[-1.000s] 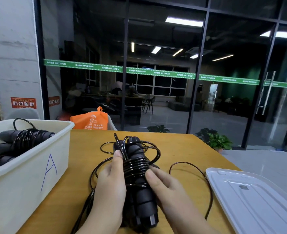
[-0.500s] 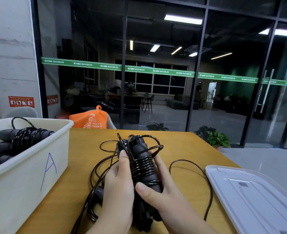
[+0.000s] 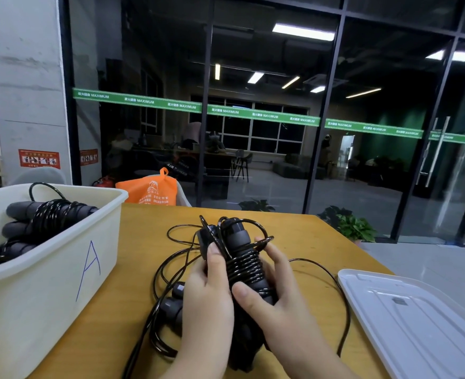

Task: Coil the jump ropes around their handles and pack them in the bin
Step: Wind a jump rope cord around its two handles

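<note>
Left hand (image 3: 208, 305): fingers curled round the left side of the paired black handles (image 3: 242, 258), thumb laid up along them beside the wound coil. Right hand (image 3: 276, 294): thumb pressed across the handles below the coil, fingers wrapped behind on the right side; a loop of rope crosses the fingertips. Both hands hold the bundle upright, just above the counter (image 3: 144, 242).

Jump rope (image 3: 335, 291): several tight turns around the middle of the handles; the rest lies loose on the counter, looping out to the right and left. A second set of dark handles (image 3: 171, 305) lies on the counter just left of the left hand, among the slack loops.

White bin (image 3: 70, 269), marked "A" in blue, stands at the left and contains coiled ropes (image 3: 48, 217). A white lid (image 3: 423, 318) lies at the right. An orange bag (image 3: 149, 190) sits beyond the counter's far edge.
</note>
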{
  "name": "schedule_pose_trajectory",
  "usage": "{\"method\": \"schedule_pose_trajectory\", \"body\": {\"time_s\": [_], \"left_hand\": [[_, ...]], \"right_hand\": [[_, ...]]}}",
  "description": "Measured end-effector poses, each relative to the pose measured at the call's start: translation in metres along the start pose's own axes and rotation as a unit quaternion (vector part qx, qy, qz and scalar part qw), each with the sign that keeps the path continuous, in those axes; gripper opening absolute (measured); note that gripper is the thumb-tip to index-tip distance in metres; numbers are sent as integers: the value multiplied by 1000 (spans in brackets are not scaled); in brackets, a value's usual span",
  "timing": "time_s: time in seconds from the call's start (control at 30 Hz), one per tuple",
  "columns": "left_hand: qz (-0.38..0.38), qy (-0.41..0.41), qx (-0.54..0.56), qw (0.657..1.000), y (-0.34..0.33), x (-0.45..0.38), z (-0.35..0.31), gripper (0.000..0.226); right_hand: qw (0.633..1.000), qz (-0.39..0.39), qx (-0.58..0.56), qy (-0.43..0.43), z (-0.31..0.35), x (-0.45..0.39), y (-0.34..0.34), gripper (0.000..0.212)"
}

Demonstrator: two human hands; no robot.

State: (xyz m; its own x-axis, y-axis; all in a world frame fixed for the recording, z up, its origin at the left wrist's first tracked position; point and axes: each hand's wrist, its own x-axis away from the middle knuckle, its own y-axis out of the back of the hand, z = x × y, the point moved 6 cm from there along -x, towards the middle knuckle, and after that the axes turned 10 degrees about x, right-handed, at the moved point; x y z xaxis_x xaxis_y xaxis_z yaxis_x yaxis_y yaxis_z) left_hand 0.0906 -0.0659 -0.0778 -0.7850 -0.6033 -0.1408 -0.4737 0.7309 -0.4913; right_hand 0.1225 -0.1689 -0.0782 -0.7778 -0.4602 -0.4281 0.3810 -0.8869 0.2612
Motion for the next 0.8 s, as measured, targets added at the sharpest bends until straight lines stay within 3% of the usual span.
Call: {"method": "schedule_pose_trajectory", "body": {"time_s": [0.13,0.27,0.33,0.5,0.63,0.8], "left_hand": [[16,14,-44,999,3,-2,-2,37],[18,-24,-120,992,9,-4,-8,21],[-3,-65,-172,983,13,-5,-17,15],[32,-207,-360,909,11,-6,-33,32],[28,-214,-390,895,13,-9,-37,37],[34,-236,-467,852,12,-12,-34,34]], "right_hand": [[1000,2,-9,2,3,1,7,56],[1000,-6,-8,-18,-3,-1,15,72],[1000,-8,1,-20,-4,-2,18,66],[1000,13,23,-16,2,-3,23,67],[997,27,66,9,12,0,24,46],[992,36,123,4,12,3,22,50]]}}
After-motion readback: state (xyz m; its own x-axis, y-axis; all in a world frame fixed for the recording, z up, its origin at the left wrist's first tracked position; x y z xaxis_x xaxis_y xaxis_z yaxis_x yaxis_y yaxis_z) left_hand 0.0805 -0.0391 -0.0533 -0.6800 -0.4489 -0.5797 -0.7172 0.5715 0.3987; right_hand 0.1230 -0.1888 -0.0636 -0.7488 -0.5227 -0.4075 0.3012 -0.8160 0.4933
